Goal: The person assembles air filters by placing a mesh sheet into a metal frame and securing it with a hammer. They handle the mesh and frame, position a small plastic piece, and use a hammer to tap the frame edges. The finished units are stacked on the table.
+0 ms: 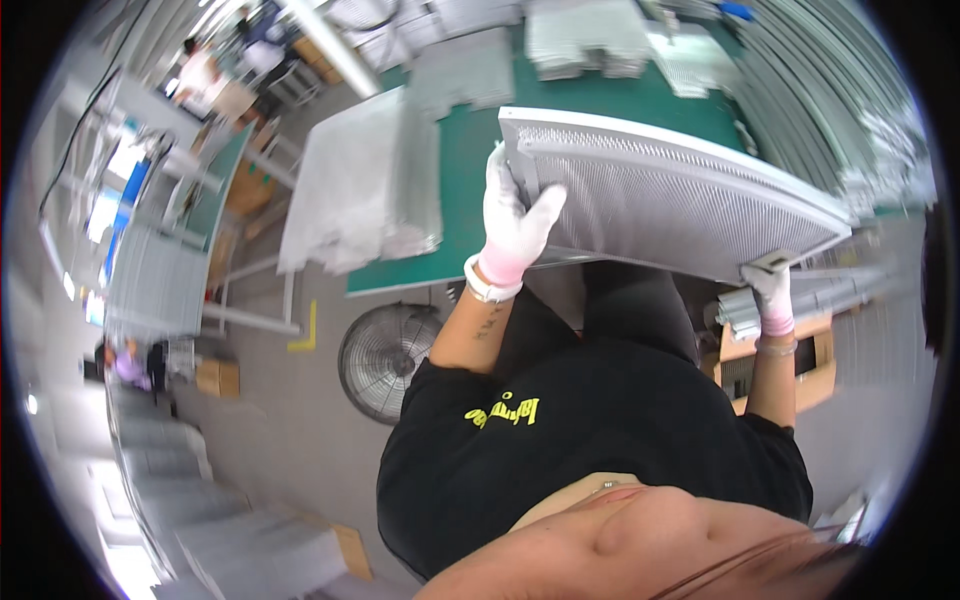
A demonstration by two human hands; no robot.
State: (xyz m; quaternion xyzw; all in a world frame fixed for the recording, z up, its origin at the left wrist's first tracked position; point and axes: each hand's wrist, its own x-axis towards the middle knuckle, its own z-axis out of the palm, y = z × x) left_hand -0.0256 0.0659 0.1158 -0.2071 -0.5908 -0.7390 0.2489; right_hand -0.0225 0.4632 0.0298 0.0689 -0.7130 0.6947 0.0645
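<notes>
A large silver framed panel (660, 205) with a finely ribbed or mesh face is held tilted up over the near edge of the green-topped table (470, 170). My left hand (515, 220), in a white glove, grips the panel's left end, with the thumb on the ribbed face and the fingers behind the frame. At the lower right corner my right hand (772, 300), also gloved, is closed on the frame; its fingers are partly hidden. A small pale piece (770, 263) shows between that hand and the corner; I cannot tell what it is.
Stacked silver sheets (345, 180) lie at the table's left, with more stacks (585, 40) at the back. Long metal profiles (830, 100) are piled at right. A round floor fan (390, 360) stands below left, and an open cardboard box (815, 370) below right. People work far left.
</notes>
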